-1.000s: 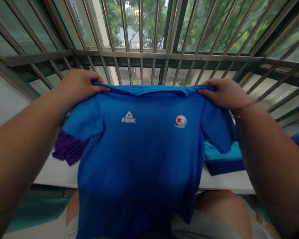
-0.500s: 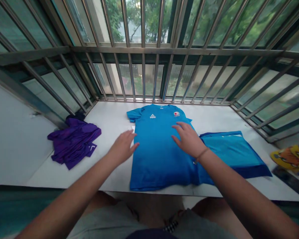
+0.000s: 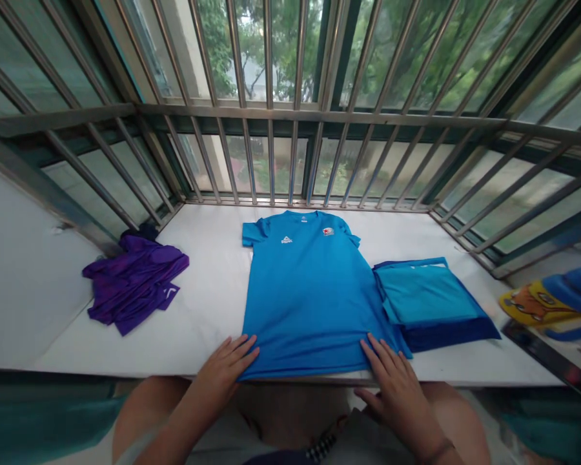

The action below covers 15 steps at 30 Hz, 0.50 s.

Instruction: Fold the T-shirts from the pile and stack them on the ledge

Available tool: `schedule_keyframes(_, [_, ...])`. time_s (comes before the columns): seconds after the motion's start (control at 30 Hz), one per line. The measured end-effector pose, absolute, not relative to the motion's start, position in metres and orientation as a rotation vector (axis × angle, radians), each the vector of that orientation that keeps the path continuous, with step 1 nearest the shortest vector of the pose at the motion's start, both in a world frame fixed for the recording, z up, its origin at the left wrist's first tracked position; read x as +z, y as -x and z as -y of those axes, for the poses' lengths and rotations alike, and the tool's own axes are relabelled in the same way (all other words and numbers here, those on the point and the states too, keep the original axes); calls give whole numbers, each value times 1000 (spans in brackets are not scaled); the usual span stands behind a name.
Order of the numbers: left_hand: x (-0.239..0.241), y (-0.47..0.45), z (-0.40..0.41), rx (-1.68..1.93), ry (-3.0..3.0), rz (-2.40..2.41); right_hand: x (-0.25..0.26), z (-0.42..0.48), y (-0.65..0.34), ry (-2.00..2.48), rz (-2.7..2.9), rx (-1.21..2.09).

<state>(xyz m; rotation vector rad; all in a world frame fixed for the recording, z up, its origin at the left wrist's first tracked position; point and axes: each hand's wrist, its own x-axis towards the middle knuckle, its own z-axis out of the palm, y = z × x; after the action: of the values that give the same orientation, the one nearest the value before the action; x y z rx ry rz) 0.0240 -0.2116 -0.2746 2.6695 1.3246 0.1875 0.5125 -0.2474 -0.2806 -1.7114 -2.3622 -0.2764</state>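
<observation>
A blue sports T-shirt (image 3: 306, 290) lies flat, front up, on the white ledge (image 3: 208, 303) with its collar toward the window bars. My left hand (image 3: 226, 368) rests at the shirt's lower left hem corner, fingers stretched flat. My right hand (image 3: 396, 387) lies at the lower right hem corner, fingers spread and flat on the cloth. Neither hand holds anything.
A crumpled purple garment (image 3: 134, 281) lies at the ledge's left. A folded stack of blue clothes (image 3: 428, 303) sits just right of the shirt. Metal window bars (image 3: 290, 123) close the far side. A yellow and blue slipper (image 3: 545, 302) sits far right. My knees are below the ledge.
One second ago I held the shirt up by its shoulders. It was laid flat on the ledge, and both hands have slid down from its middle to the hem corners.
</observation>
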Motion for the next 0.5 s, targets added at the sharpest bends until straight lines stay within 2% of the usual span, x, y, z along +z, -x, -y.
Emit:
schedule_keyframes(0.17, [-254,21,226,226,-2431,-1408,-273,255,-507,1726,2315,-241])
schedule_keyframes(0.37, [-243,60,260,208,-2252,-1643,-269,271,-496,1382,2453,-144])
schedule_keyframes(0.5, [-243,56,271,-10,-2268,-1480,-287,298,-474,1324,2567,-54])
